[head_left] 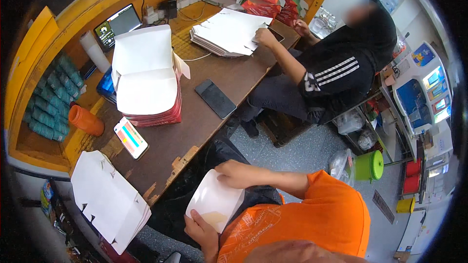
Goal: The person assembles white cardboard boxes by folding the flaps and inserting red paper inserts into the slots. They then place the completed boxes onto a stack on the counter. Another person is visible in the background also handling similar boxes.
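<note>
Over my lap I hold a white cardboard box piece point(212, 198) with curved sides and a pale tan patch near its lower end. My left hand point(202, 232) grips its near end, thumb on top and fingers partly hidden beneath. At the far upper edge, my right hand point(238, 174) is closed on the card, fingertips hidden. A stack of flat white cardboard blanks point(105, 199) with notched edges overhangs the table corner to the left. On the table point(192, 131) stands a pile of folded boxes point(148, 85), white inside and red outside.
A dark phone point(215, 98), a lit phone point(130, 138), an orange bottle point(86, 120) and a tablet point(117, 26) occupy the table. Across it, a co-worker in black point(341, 68) handles another stack of blanks point(229, 31). A green bin point(369, 165) stands on the floor.
</note>
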Tool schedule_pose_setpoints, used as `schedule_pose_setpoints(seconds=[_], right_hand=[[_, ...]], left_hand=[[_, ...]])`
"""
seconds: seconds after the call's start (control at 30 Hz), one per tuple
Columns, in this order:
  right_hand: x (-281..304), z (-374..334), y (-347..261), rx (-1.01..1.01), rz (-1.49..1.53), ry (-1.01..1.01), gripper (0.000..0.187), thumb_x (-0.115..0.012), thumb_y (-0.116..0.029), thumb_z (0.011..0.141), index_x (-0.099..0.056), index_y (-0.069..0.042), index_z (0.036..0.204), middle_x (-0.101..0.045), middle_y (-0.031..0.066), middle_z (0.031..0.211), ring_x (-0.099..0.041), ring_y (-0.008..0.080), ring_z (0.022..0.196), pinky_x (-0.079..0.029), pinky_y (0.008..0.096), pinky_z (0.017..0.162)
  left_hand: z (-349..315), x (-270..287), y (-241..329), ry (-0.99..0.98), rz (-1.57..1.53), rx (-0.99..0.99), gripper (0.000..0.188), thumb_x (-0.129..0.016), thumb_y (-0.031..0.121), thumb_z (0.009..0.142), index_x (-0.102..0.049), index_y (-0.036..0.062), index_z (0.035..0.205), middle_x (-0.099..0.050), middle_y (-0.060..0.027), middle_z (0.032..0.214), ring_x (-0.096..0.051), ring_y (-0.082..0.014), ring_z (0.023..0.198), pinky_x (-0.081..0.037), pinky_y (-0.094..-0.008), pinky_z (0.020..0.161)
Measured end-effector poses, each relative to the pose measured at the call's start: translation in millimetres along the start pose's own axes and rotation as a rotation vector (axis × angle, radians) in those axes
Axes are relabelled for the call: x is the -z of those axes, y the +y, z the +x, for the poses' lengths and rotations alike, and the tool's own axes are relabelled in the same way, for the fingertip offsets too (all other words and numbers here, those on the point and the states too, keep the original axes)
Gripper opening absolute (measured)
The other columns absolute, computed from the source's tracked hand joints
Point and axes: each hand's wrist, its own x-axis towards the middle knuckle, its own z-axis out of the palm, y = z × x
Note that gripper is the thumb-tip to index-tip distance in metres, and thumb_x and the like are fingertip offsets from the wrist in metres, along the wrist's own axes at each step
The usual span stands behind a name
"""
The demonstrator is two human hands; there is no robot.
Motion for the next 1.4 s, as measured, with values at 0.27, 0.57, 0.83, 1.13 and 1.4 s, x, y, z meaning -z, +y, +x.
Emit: schedule_pose_setpoints(seconds=[0.27, 0.57, 0.83, 1.13, 1.4], right_hand=[[7.2, 3.0, -16.6, -0.057, 0.144, -0.038, 0.025, -0.058, -0.013, 0.089, -0.068, 0.008, 0.097, -0.070, 0.0285, 0.091, -0.068, 0.0445, 0.093, -0.053, 0.0483, 0.085], [13.1, 1.8, -4.8, 0.040, 0.108, 0.013, 0.024, -0.055, -0.002, 0.083, -0.067, 0.008, 0.101, -0.072, 0.0265, 0.095, -0.071, 0.0432, 0.092, -0.055, 0.0492, 0.083], [-35.2, 4.7, -13.2, -0.020, 0.439, 0.199, 0.044, -0.053, -0.019, 0.102, -0.057, 0.006, 0.138, -0.068, 0.0222, 0.123, -0.068, 0.0260, 0.111, -0.051, 0.0381, 0.096], [-3.7, 7.5, -13.4, -0.025, 0.792, -0.226, 0.045, -0.060, -0.019, 0.104, -0.055, -0.001, 0.145, -0.068, 0.0091, 0.126, -0.063, 0.0130, 0.109, -0.050, 0.0287, 0.091], [-12.1, 8.3, -25.8, 0.045, 0.286, 0.071, 0.029, -0.062, -0.024, 0.103, -0.071, 0.003, 0.107, -0.068, 0.0149, 0.074, -0.065, 0.0127, 0.062, -0.051, 0.0300, 0.059]], left_hand=[[3.6, 6.9, 12.3, 0.064, -0.055, 0.008, 0.036, -0.045, 0.022, 0.109, -0.061, -0.0097, 0.101, -0.071, -0.0245, 0.082, -0.073, -0.0358, 0.073, -0.054, -0.0427, 0.061], [6.8, 8.1, 13.7, 0.143, -0.053, -0.005, 0.038, -0.045, 0.024, 0.110, -0.060, -0.0097, 0.103, -0.072, -0.0219, 0.082, -0.073, -0.0323, 0.072, -0.054, -0.0413, 0.060], [7.7, 14.4, -5.4, 0.237, -0.072, 0.054, 0.033, -0.048, 0.023, 0.109, -0.063, -0.0055, 0.105, -0.072, -0.0168, 0.082, -0.070, -0.0209, 0.071, -0.053, -0.0370, 0.063], [19.8, 30.9, -5.4, 0.117, -0.210, 0.109, 0.037, -0.046, 0.029, 0.111, -0.064, -0.0036, 0.111, -0.070, -0.0080, 0.096, -0.063, -0.0117, 0.085, -0.050, -0.0289, 0.075], [16.7, 24.6, -11.3, 0.082, -0.276, 0.146, 0.037, -0.047, 0.031, 0.111, -0.065, -0.0023, 0.113, -0.070, -0.0055, 0.098, -0.063, -0.0098, 0.087, -0.050, -0.0267, 0.078]])
